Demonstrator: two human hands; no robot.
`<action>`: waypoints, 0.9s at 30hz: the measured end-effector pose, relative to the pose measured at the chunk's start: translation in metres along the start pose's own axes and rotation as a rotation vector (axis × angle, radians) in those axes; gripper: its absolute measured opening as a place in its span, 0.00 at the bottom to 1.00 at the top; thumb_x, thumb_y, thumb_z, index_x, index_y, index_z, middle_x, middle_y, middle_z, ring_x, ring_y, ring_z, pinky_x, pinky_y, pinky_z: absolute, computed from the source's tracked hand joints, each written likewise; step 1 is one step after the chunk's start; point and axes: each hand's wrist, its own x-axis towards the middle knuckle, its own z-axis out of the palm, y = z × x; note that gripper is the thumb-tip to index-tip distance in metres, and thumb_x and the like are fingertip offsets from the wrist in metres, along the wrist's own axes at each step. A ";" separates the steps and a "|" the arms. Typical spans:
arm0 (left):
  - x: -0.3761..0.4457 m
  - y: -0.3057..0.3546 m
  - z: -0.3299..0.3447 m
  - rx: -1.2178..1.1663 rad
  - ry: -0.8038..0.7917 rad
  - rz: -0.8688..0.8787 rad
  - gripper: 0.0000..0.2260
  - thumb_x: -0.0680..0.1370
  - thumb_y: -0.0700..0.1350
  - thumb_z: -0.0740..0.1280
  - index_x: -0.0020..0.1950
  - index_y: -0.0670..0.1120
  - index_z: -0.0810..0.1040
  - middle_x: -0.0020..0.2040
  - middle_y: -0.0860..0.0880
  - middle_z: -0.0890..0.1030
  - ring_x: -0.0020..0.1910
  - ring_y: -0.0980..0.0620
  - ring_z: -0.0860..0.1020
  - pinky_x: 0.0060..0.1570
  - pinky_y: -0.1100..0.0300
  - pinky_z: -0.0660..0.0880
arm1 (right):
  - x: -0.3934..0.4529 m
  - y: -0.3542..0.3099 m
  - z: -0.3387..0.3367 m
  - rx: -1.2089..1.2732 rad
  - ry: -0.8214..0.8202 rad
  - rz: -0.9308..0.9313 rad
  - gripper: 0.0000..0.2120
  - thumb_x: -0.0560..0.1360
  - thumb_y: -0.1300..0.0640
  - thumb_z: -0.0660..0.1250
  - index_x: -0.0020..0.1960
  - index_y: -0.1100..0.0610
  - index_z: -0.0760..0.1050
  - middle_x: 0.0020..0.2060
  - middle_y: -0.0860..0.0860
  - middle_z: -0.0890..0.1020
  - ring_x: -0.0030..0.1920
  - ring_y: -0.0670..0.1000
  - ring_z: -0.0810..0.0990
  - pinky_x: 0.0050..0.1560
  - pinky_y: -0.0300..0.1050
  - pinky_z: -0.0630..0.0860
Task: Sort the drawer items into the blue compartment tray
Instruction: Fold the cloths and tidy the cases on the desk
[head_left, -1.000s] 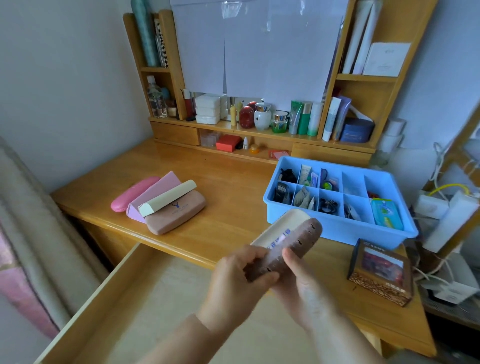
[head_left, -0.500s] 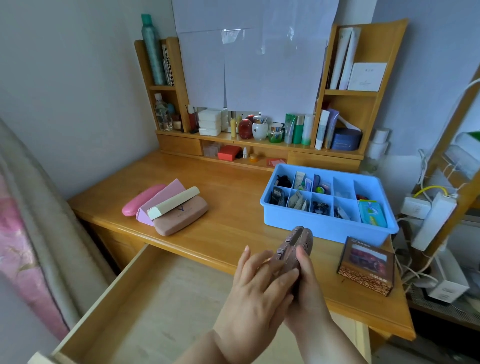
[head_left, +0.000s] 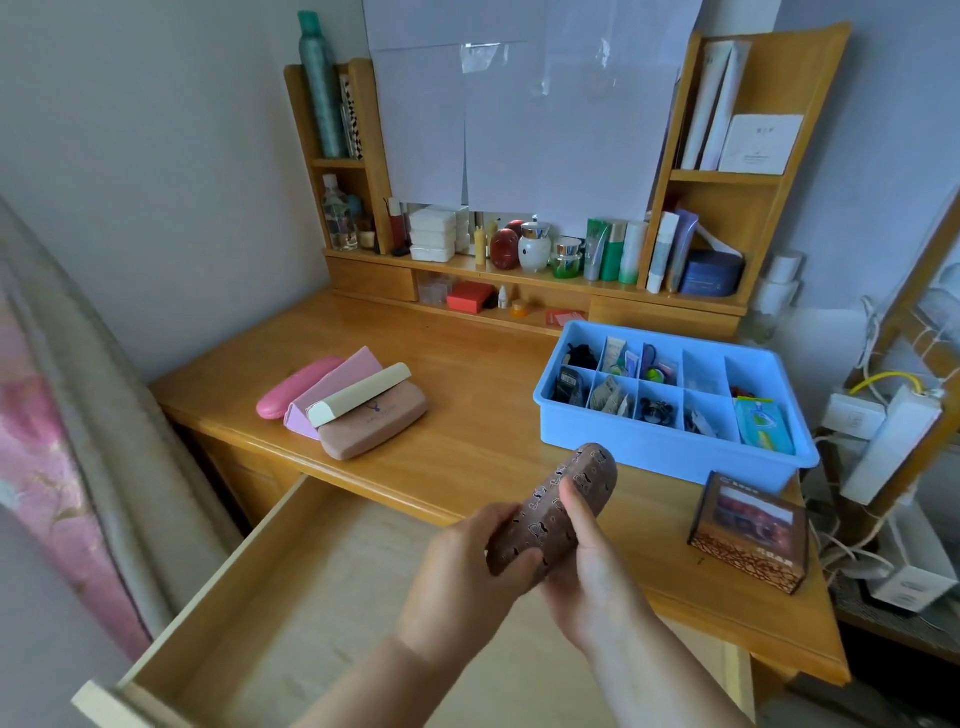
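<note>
Both hands are wrapped around a brown patterned glasses case (head_left: 558, 512), held shut above the open drawer (head_left: 291, 603). Left hand (head_left: 462, 582) grips the near end, right hand (head_left: 592, 582) cups it with the thumb lying along the top. Just past it, on the right of the desk (head_left: 467, 358), sits the blue compartment tray (head_left: 670, 452). Far left there's a pile of other cases (head_left: 353, 405).
</note>
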 end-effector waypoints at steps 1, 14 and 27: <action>0.001 -0.003 -0.003 0.087 0.030 0.055 0.18 0.69 0.44 0.73 0.58 0.53 0.78 0.45 0.59 0.83 0.43 0.60 0.78 0.39 0.71 0.71 | 0.004 -0.001 0.002 -0.009 0.022 0.000 0.32 0.61 0.42 0.73 0.59 0.59 0.76 0.48 0.58 0.85 0.46 0.55 0.85 0.42 0.49 0.79; -0.038 -0.078 -0.033 0.178 0.054 -0.030 0.26 0.68 0.51 0.69 0.65 0.56 0.67 0.56 0.61 0.74 0.52 0.61 0.73 0.50 0.68 0.69 | 0.034 0.047 0.020 -0.593 -0.026 0.029 0.12 0.74 0.54 0.69 0.56 0.56 0.78 0.49 0.55 0.85 0.47 0.52 0.84 0.43 0.49 0.81; -0.064 -0.249 -0.123 0.793 -0.261 -0.661 0.29 0.75 0.49 0.64 0.72 0.52 0.55 0.58 0.46 0.66 0.58 0.45 0.73 0.58 0.54 0.71 | 0.103 0.021 0.012 -1.957 0.003 -0.539 0.19 0.77 0.53 0.66 0.67 0.48 0.72 0.71 0.46 0.66 0.70 0.50 0.66 0.67 0.46 0.64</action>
